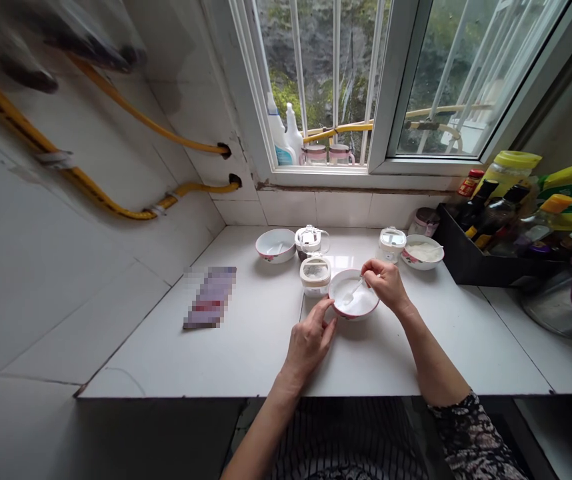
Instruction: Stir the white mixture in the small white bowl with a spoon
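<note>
My right hand pinches the handle of a small white spoon. The spoon's head dips into white powder or grains in a white bowl with a red rim. At the bowl's near left side, the fingers of my left hand grip the rim. Close behind that hand stands a lidded seasoning jar with pale contents. A second jar, with dark contents, is right behind it. Farther right is another white-lidded jar, beside a bowl of white stuff.
A white bowl holding a pale utensil stands at the back left. A blurred purple packet lies on the left of the white counter. On the right are a black bottle box and a metal pot. Behind is a window.
</note>
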Action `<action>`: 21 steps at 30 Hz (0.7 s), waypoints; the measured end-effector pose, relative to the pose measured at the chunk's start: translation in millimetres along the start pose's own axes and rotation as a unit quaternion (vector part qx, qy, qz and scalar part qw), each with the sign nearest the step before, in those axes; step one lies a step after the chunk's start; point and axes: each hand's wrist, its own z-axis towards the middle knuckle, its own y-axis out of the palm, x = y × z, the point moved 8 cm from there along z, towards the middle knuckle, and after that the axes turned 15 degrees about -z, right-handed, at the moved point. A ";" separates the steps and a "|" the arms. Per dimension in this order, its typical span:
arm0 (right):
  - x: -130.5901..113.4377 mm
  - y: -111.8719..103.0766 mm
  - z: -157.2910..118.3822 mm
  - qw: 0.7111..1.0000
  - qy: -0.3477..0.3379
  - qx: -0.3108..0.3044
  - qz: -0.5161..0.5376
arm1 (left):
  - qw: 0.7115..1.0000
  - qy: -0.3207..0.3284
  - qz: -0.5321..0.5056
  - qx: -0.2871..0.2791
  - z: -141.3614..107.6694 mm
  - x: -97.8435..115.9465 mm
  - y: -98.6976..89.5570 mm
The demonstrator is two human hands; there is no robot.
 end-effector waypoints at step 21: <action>5.8 14.4 9.5 0.980 0.081 0.050 0.176 | 1.000 0.008 -0.021 0.005 -0.2 -1.9 4.2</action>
